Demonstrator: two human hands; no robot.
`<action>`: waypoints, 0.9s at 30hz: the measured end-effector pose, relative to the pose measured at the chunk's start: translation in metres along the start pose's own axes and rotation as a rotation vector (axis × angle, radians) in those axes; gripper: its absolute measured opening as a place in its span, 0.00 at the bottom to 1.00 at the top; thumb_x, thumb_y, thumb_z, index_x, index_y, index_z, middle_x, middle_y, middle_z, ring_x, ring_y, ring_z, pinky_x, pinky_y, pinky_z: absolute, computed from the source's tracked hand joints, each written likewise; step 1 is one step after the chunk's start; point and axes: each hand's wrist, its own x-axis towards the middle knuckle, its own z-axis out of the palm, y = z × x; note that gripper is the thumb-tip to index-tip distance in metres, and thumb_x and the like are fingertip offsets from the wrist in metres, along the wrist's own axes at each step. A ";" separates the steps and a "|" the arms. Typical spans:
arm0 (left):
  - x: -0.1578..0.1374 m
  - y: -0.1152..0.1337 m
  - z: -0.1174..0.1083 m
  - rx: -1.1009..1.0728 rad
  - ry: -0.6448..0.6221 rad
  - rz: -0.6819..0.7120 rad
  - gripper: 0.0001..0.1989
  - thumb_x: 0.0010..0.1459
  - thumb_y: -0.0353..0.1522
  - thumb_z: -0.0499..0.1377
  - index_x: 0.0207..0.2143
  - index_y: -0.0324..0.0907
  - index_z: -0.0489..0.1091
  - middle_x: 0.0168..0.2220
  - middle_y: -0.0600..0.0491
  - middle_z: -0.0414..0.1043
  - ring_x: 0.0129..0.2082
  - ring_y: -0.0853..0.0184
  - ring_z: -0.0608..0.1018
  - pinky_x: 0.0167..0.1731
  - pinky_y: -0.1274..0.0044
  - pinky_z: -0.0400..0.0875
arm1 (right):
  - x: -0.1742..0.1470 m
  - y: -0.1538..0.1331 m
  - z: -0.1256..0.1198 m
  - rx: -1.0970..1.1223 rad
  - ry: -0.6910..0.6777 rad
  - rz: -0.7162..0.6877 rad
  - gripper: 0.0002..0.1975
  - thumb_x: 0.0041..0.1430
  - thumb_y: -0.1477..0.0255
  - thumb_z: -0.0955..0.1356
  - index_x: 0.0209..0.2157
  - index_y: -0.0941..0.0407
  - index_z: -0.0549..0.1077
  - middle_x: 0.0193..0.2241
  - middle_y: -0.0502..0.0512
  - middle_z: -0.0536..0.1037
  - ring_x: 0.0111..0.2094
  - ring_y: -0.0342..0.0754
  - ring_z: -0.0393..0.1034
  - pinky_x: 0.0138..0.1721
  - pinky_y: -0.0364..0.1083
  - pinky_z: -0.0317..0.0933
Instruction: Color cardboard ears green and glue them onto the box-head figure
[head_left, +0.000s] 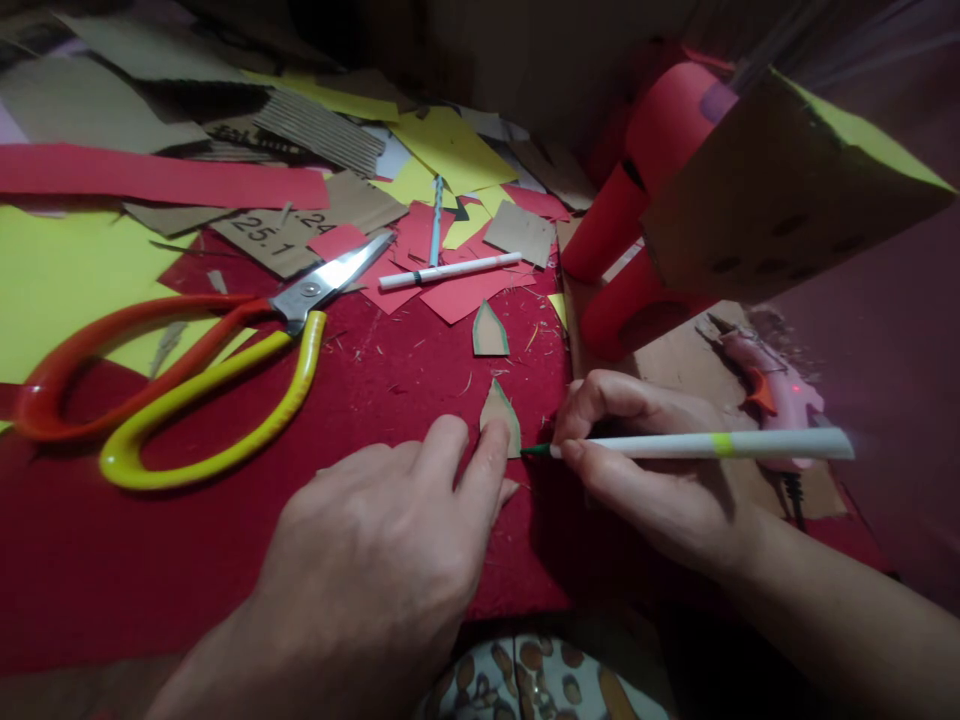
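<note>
My right hand is closed around a white felt-tip pen with a green tip. That tip touches the lower right edge of a small pointed cardboard piece, whose edge carries a green line. My left hand holds this piece against the red surface with its fingertips, covering its lower part. Just beyond lies a second pointed cardboard piece with a green border. Further back rests a white pen cap or pen, beside a thin blue stick.
Large scissors with orange and yellow handles lie at left. Paper and cardboard scraps are heaped at the back. On the right stand red paper tubes joined to a cardboard box shape, near a pink glue gun.
</note>
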 end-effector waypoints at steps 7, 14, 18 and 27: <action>0.001 0.001 -0.001 0.007 0.006 -0.003 0.20 0.63 0.31 0.45 0.54 0.35 0.63 0.26 0.53 0.65 0.18 0.65 0.68 0.17 0.72 0.56 | 0.000 -0.001 0.004 0.043 0.109 0.037 0.06 0.51 0.79 0.65 0.24 0.55 0.66 0.21 0.47 0.69 0.19 0.39 0.60 0.18 0.39 0.54; 0.002 0.001 0.000 0.016 0.025 -0.002 0.20 0.63 0.33 0.47 0.54 0.34 0.64 0.25 0.53 0.64 0.18 0.65 0.67 0.17 0.72 0.55 | 0.001 -0.001 0.003 -0.077 0.074 -0.016 0.06 0.51 0.81 0.65 0.26 0.56 0.67 0.21 0.46 0.68 0.19 0.38 0.59 0.19 0.38 0.54; 0.002 0.001 -0.001 0.009 -0.003 -0.014 0.20 0.63 0.33 0.47 0.54 0.34 0.64 0.26 0.53 0.64 0.18 0.65 0.67 0.17 0.72 0.56 | 0.001 0.000 0.002 0.007 0.073 0.002 0.06 0.51 0.81 0.65 0.25 0.56 0.67 0.22 0.47 0.69 0.21 0.39 0.61 0.20 0.39 0.55; -0.001 0.000 0.001 0.004 0.012 0.002 0.21 0.64 0.32 0.44 0.54 0.33 0.65 0.25 0.53 0.63 0.18 0.65 0.67 0.17 0.72 0.55 | 0.001 0.000 0.004 -0.093 0.090 0.004 0.06 0.53 0.80 0.66 0.26 0.56 0.67 0.21 0.46 0.69 0.21 0.38 0.61 0.20 0.38 0.55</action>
